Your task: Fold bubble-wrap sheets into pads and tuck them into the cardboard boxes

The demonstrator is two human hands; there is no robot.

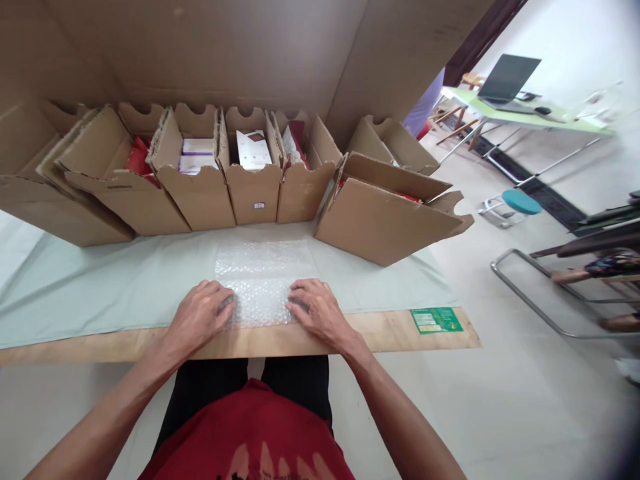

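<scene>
A sheet of clear bubble wrap [265,267] lies flat on the pale green cloth [100,287] that covers the table. My left hand [200,312] rests on the sheet's near left corner, fingers curled over its edge. My right hand [316,308] rests on the near right corner in the same way. Both hands press the folded near part of the wrap down; what lies under it, if anything, is hidden.
A row of open cardboard boxes [200,180] stands behind the wrap, holding white and red packages. One more box [385,213] sits tilted at the right. The wooden table edge [380,330] carries a green sticker [436,320]. A stool [520,201] and a desk with a laptop [507,79] stand far right.
</scene>
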